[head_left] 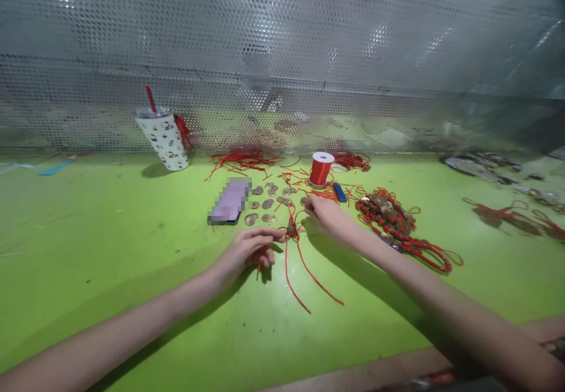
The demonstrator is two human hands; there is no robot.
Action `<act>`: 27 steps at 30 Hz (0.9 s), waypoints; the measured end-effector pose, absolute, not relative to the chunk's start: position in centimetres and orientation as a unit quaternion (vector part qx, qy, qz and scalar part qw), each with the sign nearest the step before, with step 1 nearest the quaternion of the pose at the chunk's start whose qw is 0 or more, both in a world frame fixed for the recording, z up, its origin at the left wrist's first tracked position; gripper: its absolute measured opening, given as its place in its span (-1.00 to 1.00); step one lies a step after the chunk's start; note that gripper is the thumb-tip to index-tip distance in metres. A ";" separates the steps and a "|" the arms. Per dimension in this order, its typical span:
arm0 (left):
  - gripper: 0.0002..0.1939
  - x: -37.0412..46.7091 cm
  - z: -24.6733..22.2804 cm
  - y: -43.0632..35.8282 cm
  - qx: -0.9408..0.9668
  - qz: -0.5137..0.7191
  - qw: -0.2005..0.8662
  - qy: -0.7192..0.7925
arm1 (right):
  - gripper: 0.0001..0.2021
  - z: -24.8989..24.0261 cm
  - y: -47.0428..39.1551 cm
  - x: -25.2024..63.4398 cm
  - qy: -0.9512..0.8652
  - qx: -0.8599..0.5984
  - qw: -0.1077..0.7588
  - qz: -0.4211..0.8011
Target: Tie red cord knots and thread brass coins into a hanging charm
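A knotted red cord piece (pixel 291 230) lies on the green table, its two long tails stretching toward the front edge. My left hand (pixel 258 248) is at its left, index fingertip touching the knot and the other fingers curled, with a short bit of red cord below them. To the right of the knot, my right hand (pixel 314 208) has its fingers pinched together beside a coin at the right of the coin group; whether they hold it is hidden. Several brass coins (pixel 268 203) lie in small groups behind the knot.
A phone (pixel 232 201) lies left of the coins. Behind are a red cord spool (pixel 320 171), a blue object (pixel 339 192) and cord scraps (pixel 245 158). A patterned cup (pixel 165 139) stands back left; corded coins (pixel 386 212) are piled at right. Perforated metal (pixel 212 103) borders the back.
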State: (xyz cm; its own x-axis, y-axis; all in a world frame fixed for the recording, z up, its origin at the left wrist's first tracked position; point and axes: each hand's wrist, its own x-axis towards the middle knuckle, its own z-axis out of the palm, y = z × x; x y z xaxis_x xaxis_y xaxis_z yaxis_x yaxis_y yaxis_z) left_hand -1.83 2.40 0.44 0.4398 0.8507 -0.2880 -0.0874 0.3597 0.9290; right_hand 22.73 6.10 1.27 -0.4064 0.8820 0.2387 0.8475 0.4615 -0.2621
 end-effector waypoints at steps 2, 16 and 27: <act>-0.79 -1.5 0.5 2.4 0.457 0.338 0.715 0.407 | -0.93 2.0 4.6 22.5 -0.829 -0.499 0.232 0.100; -0.79 1.5 0.2 3.1 0.509 0.323 0.668 0.436 | -0.90 -0.2 -0.6 18.7 -0.850 -0.419 0.296 0.120; -0.78 1.7 0.3 4.1 0.552 0.337 0.623 0.441 | -0.80 -0.1 -3.9 18.4 -0.868 -0.468 0.158 0.049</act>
